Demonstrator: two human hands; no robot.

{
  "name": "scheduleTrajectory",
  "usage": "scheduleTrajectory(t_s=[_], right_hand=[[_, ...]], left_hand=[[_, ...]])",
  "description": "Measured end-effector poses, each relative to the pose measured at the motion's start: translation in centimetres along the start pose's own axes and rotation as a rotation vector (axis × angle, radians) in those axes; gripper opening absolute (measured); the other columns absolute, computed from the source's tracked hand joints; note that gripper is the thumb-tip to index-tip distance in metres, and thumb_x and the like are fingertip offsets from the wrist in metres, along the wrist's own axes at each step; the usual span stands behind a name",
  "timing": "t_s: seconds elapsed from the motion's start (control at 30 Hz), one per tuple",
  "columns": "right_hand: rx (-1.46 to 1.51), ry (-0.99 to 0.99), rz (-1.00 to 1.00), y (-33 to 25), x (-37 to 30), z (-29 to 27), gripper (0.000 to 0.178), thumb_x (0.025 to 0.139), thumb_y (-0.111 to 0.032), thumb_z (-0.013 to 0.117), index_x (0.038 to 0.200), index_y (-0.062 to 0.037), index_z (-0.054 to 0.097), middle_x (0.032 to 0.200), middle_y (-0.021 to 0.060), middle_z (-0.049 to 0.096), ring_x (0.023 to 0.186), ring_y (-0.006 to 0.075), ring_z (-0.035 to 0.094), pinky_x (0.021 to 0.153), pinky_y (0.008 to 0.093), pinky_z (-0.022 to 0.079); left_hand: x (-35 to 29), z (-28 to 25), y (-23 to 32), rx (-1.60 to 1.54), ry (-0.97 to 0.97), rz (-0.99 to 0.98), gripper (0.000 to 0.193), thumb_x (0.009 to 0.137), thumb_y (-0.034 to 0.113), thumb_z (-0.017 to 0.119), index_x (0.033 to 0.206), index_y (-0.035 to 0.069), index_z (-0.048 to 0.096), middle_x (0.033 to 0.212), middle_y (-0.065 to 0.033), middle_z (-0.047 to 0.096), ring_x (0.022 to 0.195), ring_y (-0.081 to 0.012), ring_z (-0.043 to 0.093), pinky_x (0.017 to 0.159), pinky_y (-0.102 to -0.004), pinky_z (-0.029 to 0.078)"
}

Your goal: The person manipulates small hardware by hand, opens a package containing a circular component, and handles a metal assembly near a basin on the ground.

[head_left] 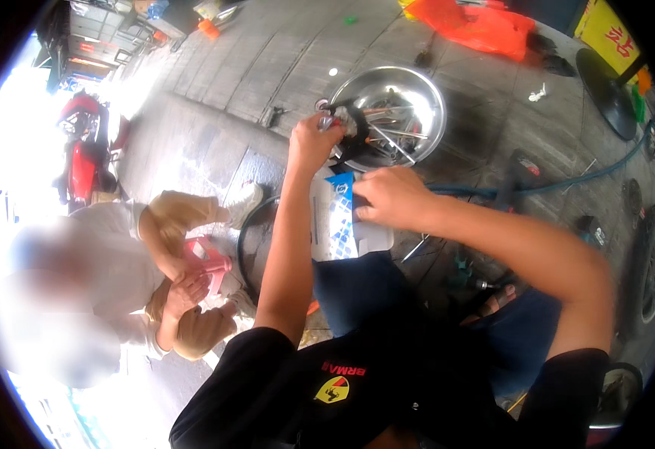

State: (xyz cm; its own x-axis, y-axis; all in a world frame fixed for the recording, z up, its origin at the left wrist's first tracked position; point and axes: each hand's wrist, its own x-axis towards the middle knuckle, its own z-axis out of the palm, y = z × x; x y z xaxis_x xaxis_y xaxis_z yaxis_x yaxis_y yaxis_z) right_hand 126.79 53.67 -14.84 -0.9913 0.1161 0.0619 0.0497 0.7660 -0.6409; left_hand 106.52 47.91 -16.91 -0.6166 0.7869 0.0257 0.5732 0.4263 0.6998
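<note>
My left hand (317,141) is closed around a dark part with a silver metal end (353,127), held over the near left rim of a shiny metal basin (439,112). I cannot make out its exact kind. Inside the basin lie several metal tools (398,135) with long shafts. My right hand (396,197) is nearer to me, its fingers bent over the edge of an opened blue and white cardboard box (341,221). The box sits just above my knee, and its inside is mostly hidden from view.
To the left, a person (103,254) sits with hands together beside a pink plastic stool (206,258). A blue hose (567,182) crosses the paving at right. An orange plastic bag (484,30) and a round black stand base (600,93) lie farther off. A red motorcycle (82,161) stands far left.
</note>
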Motion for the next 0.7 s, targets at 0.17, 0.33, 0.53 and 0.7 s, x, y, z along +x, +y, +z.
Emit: scheduleTrajectory(t_s=[0.17, 0.33, 0.53, 0.7], right_hand=[[0.089, 0.074, 0.017, -0.6, 0.3, 0.9, 0.029, 0.074, -0.026, 0.065, 0.085, 0.0004, 0.063, 0.091, 0.0228, 0.064, 0.086, 0.0365, 0.063, 0.076, 0.0447, 0.050], [0.376, -0.135, 0.180, -0.6, 1.3, 0.5, 0.026, 0.079, -0.017, 0.059, 0.099, 0.0008, 0.059, 0.084, 0.0187, 0.064, 0.077, 0.0282, 0.064, 0.068, 0.0386, 0.052], [1.099, -0.359, 0.398, -1.1, 1.5, -0.4, 0.031, 0.085, 0.000, 0.048, 0.116, -0.0003, 0.053, 0.089, 0.0091, 0.062, 0.072, 0.0158, 0.061, 0.063, 0.0279, 0.052], [1.279, -0.182, 0.344, -0.1, 0.3, 1.4, 0.035, 0.083, -0.002, 0.052, 0.118, -0.0027, 0.052, 0.090, 0.0057, 0.060, 0.074, 0.0138, 0.058, 0.066, 0.0287, 0.051]], left_hand=[[-0.8, 0.4, 2.0, 0.176, 0.006, -0.029, 0.033, 0.070, 0.029, 0.067, 0.094, 0.006, 0.069, 0.085, -0.0199, 0.066, 0.084, -0.0365, 0.064, 0.076, -0.0424, 0.049], [-1.4, 0.2, 3.2, 0.279, 0.104, 0.030, 0.034, 0.070, 0.031, 0.066, 0.095, 0.008, 0.069, 0.086, -0.0191, 0.067, 0.085, -0.0368, 0.064, 0.077, -0.0428, 0.049], [-1.1, 0.6, 3.3, 0.248, 0.097, -0.031, 0.032, 0.071, 0.029, 0.067, 0.095, 0.008, 0.069, 0.080, -0.0181, 0.067, 0.078, -0.0328, 0.065, 0.072, -0.0402, 0.050], [-1.0, 1.0, 4.4, 0.169, 0.090, -0.008, 0.033, 0.072, 0.030, 0.066, 0.094, 0.005, 0.068, 0.070, -0.0161, 0.066, 0.069, -0.0294, 0.066, 0.065, -0.0391, 0.049]])
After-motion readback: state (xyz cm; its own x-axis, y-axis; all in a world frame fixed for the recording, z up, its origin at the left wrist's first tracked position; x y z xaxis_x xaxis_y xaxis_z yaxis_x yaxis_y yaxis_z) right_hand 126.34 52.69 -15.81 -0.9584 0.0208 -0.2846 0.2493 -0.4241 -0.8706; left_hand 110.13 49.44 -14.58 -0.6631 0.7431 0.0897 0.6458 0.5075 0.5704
